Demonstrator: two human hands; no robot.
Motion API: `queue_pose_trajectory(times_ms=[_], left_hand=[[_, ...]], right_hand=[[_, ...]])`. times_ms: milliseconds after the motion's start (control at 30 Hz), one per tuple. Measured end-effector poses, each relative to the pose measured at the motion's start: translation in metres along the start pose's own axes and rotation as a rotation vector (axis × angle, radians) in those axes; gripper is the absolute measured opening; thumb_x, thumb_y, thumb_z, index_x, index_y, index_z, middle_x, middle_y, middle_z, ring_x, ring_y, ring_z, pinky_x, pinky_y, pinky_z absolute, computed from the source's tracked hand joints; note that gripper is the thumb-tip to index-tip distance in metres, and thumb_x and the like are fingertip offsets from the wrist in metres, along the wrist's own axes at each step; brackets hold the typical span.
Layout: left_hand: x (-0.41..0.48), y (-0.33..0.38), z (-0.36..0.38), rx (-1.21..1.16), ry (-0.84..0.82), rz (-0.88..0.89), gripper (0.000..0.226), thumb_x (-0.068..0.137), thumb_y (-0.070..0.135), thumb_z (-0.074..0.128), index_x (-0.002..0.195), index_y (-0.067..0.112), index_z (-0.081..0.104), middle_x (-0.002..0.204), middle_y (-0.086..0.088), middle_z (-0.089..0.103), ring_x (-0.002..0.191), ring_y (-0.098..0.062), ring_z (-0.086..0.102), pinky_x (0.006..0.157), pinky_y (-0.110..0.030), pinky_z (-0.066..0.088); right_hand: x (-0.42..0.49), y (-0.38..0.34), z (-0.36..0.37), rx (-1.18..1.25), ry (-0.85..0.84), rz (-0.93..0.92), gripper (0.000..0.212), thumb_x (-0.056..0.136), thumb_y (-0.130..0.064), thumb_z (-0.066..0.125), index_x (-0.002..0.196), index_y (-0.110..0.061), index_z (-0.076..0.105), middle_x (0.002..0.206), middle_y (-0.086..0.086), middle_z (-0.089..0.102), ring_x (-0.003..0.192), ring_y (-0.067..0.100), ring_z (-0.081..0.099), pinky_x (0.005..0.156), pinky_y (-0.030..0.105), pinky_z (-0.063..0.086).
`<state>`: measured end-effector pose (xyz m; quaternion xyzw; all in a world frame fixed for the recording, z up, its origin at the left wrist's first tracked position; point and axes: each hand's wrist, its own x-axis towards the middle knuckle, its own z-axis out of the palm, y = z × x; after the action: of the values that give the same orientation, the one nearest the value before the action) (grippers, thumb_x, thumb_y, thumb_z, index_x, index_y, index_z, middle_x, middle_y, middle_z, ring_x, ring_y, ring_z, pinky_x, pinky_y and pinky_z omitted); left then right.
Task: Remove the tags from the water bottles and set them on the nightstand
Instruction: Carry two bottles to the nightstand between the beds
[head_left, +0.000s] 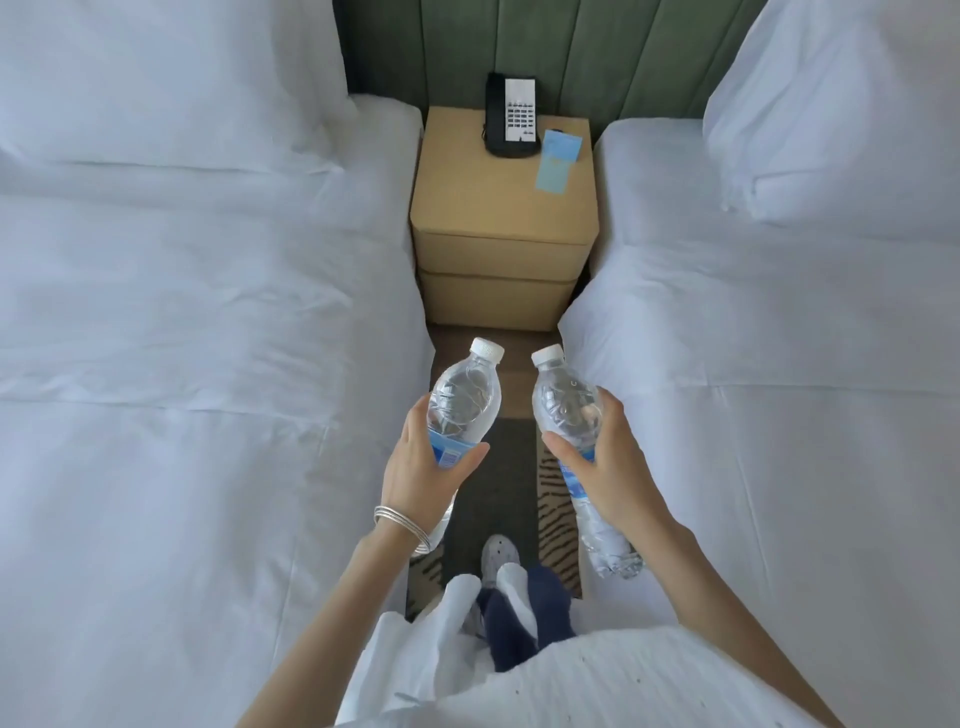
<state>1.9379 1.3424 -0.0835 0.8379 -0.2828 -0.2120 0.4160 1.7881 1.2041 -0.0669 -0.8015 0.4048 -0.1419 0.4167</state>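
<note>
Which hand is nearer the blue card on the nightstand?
Right. The right hand is in front of the card, nearly in line with it; the left hand is equally far back but further left.

No text is legible. Blue labels on the left bottle (465, 389) and right bottle (563, 400) bear blurred print; the keys of the phone (511, 114) and the card (558, 161) just right of the phone are unreadable too.
</note>
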Motion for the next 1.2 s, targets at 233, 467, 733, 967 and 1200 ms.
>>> queue_pose_trajectory(times_ms=[233, 467, 733, 967, 1200], left_hand=[[0.109, 0.027, 0.016, -0.024, 0.034, 0.036, 0.077, 0.075, 0.038, 0.073, 0.137, 0.021, 0.032, 0.134, -0.001, 0.051, 0.11, -0.018, 0.056, 0.075, -0.006, 0.038], [0.24, 0.033, 0.024, -0.038, -0.023, 0.064, 0.076, 0.076, 0.037, 0.073, 0.137, 0.019, 0.032, 0.134, -0.002, 0.051, 0.111, -0.018, 0.056, 0.075, -0.01, 0.042], [0.405, 0.06, 0.012, -0.033, -0.114, 0.14, 0.073, 0.075, 0.036, 0.075, 0.134, 0.017, 0.037, 0.122, 0.004, 0.055, 0.095, -0.005, 0.054, 0.067, -0.005, 0.039], [0.524, 0.085, 0.033, -0.012, -0.09, 0.18, 0.07, 0.074, 0.035, 0.077, 0.128, 0.012, 0.04, 0.114, 0.003, 0.055, 0.093, -0.013, 0.057, 0.069, -0.026, 0.051], [0.604, 0.074, 0.096, -0.14, 0.043, 0.211, 0.063, 0.074, 0.033, 0.076, 0.124, 0.014, 0.041, 0.111, 0.007, 0.055, 0.093, -0.012, 0.06, 0.071, -0.03, 0.055]], right_hand=[[0.111, -0.011, -0.017, -0.001, 0.016, -0.026, 0.076, 0.08, -0.049, 0.063, 0.14, -0.023, 0.024, 0.139, -0.004, 0.04, 0.123, 0.012, 0.044, 0.084, 0.008, 0.033], [0.234, -0.019, -0.007, -0.016, 0.03, 0.029, 0.08, 0.081, -0.052, 0.061, 0.143, -0.018, 0.022, 0.144, -0.001, 0.037, 0.127, 0.014, 0.042, 0.102, 0.033, 0.041], [0.384, -0.049, -0.002, 0.03, 0.088, 0.053, 0.074, 0.081, -0.053, 0.06, 0.14, -0.024, 0.026, 0.137, -0.006, 0.04, 0.119, 0.008, 0.046, 0.088, 0.019, 0.038], [0.502, -0.057, -0.013, 0.023, 0.151, -0.002, 0.079, 0.078, -0.058, 0.058, 0.14, -0.022, 0.026, 0.138, -0.005, 0.04, 0.12, 0.008, 0.045, 0.088, 0.021, 0.039], [0.596, -0.008, -0.002, 0.064, 0.268, -0.07, 0.08, 0.072, -0.063, 0.058, 0.134, -0.018, 0.035, 0.125, -0.002, 0.051, 0.106, 0.004, 0.052, 0.078, 0.003, 0.039]])
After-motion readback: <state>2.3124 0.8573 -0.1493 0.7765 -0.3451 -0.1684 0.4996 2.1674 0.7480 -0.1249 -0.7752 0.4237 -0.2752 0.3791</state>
